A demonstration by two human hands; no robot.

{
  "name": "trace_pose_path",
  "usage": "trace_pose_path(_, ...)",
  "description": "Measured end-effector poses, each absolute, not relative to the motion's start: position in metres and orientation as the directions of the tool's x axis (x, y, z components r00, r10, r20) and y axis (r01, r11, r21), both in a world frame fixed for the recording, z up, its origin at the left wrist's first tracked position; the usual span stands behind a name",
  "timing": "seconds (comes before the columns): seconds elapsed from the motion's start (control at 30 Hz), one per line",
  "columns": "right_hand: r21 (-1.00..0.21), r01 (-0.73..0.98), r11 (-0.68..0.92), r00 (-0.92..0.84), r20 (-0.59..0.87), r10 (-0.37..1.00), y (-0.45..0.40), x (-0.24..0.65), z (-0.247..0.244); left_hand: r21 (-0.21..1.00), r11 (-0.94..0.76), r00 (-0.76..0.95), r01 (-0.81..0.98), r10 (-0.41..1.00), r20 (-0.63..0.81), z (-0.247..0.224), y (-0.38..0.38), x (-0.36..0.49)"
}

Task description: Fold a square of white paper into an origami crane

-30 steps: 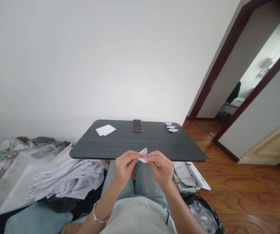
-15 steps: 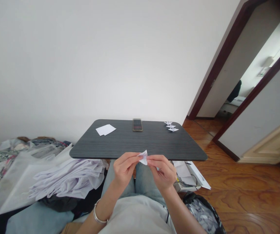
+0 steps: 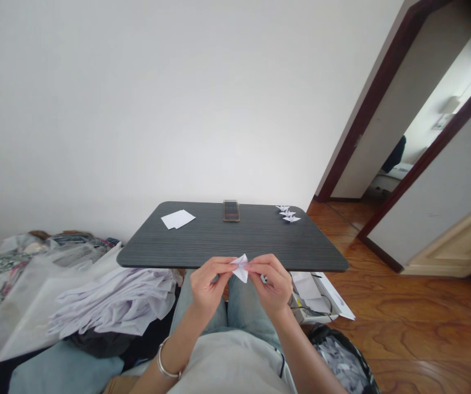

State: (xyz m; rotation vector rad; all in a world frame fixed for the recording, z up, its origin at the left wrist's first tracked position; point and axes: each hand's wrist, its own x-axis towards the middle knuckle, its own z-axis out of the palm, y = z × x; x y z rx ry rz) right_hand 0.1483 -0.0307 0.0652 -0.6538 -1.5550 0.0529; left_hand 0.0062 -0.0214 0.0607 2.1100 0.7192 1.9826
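A small folded white paper (image 3: 241, 267) is held between my two hands, just off the near edge of the dark table (image 3: 202, 241). My left hand (image 3: 210, 282) pinches its left side between thumb and fingers. On its right side, my right hand (image 3: 271, 282) pinches it the same way. White paper sheets (image 3: 178, 219) lie overlapping at the table's left. At the far right of the table stand several folded paper figures (image 3: 291, 219) in a row.
A phone (image 3: 231, 210) rests at the table's back middle. White cloth (image 3: 116, 298) is piled on the left. To the right, below the table, are a box with papers (image 3: 311, 293) and a black bag of paper scraps (image 3: 340, 361).
The folded paper has dipped slightly and appears more spread out between my fingers. My right hand has shifted a little to the left.
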Motion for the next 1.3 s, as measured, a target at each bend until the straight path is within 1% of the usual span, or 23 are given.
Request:
trace_pose_path(0.1,-0.439,0.373,0.817,0.059,0.890,0.452,-0.029,0.148,0.064,0.501,-0.845,-0.020,0.187,0.507,0.862,0.060,-0.022,0.007)
trace_pose_path(0.23,-0.494,0.332,0.804,0.075,0.863,0.500,-0.027,0.148,0.064,0.670,-0.736,-0.048,0.094,0.669,0.741,0.060,-0.022,0.008)
trace_pose_path(0.3,-0.570,0.274,0.774,0.091,0.817,0.570,-0.025,0.147,0.062,0.759,-0.650,-0.055,0.023,0.758,0.651,0.061,-0.022,0.010)
trace_pose_path(0.37,-0.672,0.179,0.718,0.095,0.738,0.668,-0.023,0.147,0.060,0.838,-0.542,-0.044,-0.062,0.840,0.540,0.061,-0.021,0.012)
trace_pose_path(0.47,-0.803,0.022,0.596,0.108,0.594,0.797,-0.021,0.145,0.056,0.912,-0.380,-0.026,-0.155,0.924,0.381,0.061,-0.019,0.015)
trace_pose_path(0.57,-0.875,-0.080,0.477,0.135,0.464,0.875,-0.021,0.142,0.055,0.932,-0.299,-0.014,-0.207,0.953,0.302,0.062,-0.018,0.017)
trace_pose_path(0.67,-0.895,-0.129,0.427,0.157,0.407,0.900,-0.021,0.141,0.056,0.931,-0.274,0.001,-0.240,0.959,0.282,0.063,-0.018,0.018)
trace_pose_path(0.83,-0.882,-0.147,0.447,0.156,0.426,0.891,-0.019,0.141,0.055,0.933,-0.279,0.037,-0.228,0.955,0.294,0.062,-0.015,0.018)
trace_pose_path(0.97,-0.899,-0.087,0.430,0.108,0.421,0.901,-0.020,0.142,0.053,0.930,-0.284,0.020,-0.235,0.955,0.297,0.062,-0.013,0.018)
trace_pose_path(1.1,-0.904,-0.024,0.427,0.096,0.423,0.901,-0.021,0.142,0.052,0.933,-0.242,0.006,-0.265,0.968,0.252,0.065,-0.012,0.017)
trace_pose_path(1.2,-0.905,-0.046,0.422,0.093,0.417,0.904,-0.019,0.142,0.050,0.941,-0.204,0.004,-0.270,0.977,0.213,0.067,-0.012,0.017)
trace_pose_path(1.3,-0.927,-0.061,0.370,0.049,0.367,0.929,-0.017,0.143,0.049,0.944,-0.190,-0.002,-0.272,0.980,0.197,0.066,-0.011,0.017)
